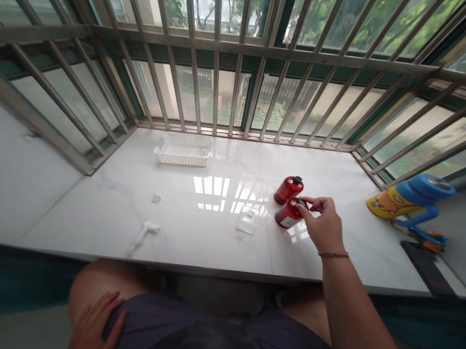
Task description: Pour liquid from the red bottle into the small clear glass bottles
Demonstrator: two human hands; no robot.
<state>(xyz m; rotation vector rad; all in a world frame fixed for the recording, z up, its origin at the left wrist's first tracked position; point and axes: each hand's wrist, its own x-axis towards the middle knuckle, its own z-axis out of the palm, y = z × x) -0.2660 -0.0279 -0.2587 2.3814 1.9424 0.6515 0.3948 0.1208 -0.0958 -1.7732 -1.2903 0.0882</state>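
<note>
My right hand (pixel 324 224) makes a narrow pinch on the black cap (pixel 301 203) of a red bottle (pixel 289 213), just beside a second red bottle (pixel 289 190). It tips a little, since my grip is up top. My left hand (pixel 93 324) lies open on my leg (pixel 90 279), holding nothing.

The right hand (pixel 324 224) reaches out past the front edge of the white marble sill (pixel 206 250) on a bare, outstretched forearm (pixel 363 321) — wrist bent, fingers (pixel 308 202) curled forward, thumb pinched toward them, a thin brown cord bracelet (pixel 333 255) at the wrist. The left hand (pixel 93 324) lies low and relaxed, spread on the bare thigh (pixel 94 282) beside dark shorts (pixel 156 315).
</note>
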